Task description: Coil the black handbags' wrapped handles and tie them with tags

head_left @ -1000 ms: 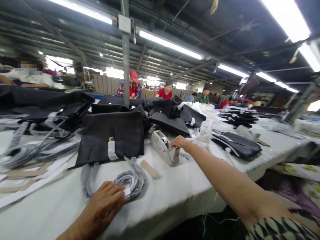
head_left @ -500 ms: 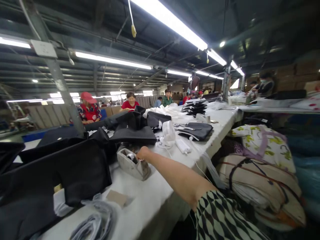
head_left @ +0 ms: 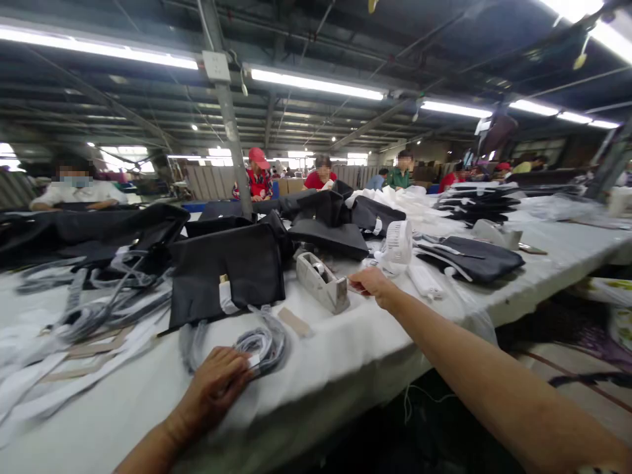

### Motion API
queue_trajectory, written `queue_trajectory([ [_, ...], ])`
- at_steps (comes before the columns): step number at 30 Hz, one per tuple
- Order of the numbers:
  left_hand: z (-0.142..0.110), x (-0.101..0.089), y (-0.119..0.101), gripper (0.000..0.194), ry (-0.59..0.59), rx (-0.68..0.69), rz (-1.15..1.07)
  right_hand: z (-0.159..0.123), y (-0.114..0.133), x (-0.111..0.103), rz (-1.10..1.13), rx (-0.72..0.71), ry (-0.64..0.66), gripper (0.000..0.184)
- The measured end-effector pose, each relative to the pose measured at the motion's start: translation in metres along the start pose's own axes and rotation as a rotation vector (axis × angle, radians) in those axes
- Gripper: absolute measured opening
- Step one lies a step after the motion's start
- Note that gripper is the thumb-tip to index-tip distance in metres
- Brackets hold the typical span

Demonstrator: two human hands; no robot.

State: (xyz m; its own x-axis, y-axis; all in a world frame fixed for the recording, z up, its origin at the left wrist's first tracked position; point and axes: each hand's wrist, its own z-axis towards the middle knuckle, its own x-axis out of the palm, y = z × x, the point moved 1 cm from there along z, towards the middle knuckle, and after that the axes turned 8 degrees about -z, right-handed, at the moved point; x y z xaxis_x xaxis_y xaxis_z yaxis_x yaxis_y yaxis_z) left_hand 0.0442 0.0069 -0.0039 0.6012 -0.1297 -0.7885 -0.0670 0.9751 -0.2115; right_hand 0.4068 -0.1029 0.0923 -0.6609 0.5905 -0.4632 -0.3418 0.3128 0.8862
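Note:
On the white-covered table, my left hand (head_left: 220, 382) has its fingers closed on the edge of a coiled strap (head_left: 261, 342) in clear plastic wrapping, by a small white band. My right hand (head_left: 372, 284) is pinched just off the front end of a grey tape dispenser (head_left: 323, 283); anything thin between its fingertips is too small to make out. Behind the coil stands a black bag (head_left: 227, 273) with a white-wrapped clasp on its front. A small brown card piece (head_left: 295, 321) lies between the coil and the dispenser.
A small white fan (head_left: 396, 247) and a white power strip (head_left: 425, 282) are beyond my right hand. Black bag pieces (head_left: 469, 257) lie to the right, with more wrapped straps (head_left: 99, 309) at left. A metal post (head_left: 230, 131) rises behind the bag. Co-workers sit across the table.
My view has swung left. My right hand has come away from over the tape dispenser to beside its front end. My left hand has come into view at the coiled strap.

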Motion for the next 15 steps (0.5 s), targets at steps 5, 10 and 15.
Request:
queue_trajectory([
  [5, -0.001, 0.001, 0.001, 0.01, 0.027, -0.031, -0.018, -0.007, -0.01, -0.005, 0.014, 0.054, -0.005, 0.022],
  [10, -0.003, 0.002, 0.002, 0.011, 0.048, -0.044, -0.021, -0.014, -0.015, -0.003, -0.026, 0.075, 0.012, 0.021],
  [15, -0.002, 0.001, 0.002, 0.011, 0.035, -0.027, -0.03, -0.014, -0.028, 0.012, -0.203, 0.092, 0.01, 0.026],
])
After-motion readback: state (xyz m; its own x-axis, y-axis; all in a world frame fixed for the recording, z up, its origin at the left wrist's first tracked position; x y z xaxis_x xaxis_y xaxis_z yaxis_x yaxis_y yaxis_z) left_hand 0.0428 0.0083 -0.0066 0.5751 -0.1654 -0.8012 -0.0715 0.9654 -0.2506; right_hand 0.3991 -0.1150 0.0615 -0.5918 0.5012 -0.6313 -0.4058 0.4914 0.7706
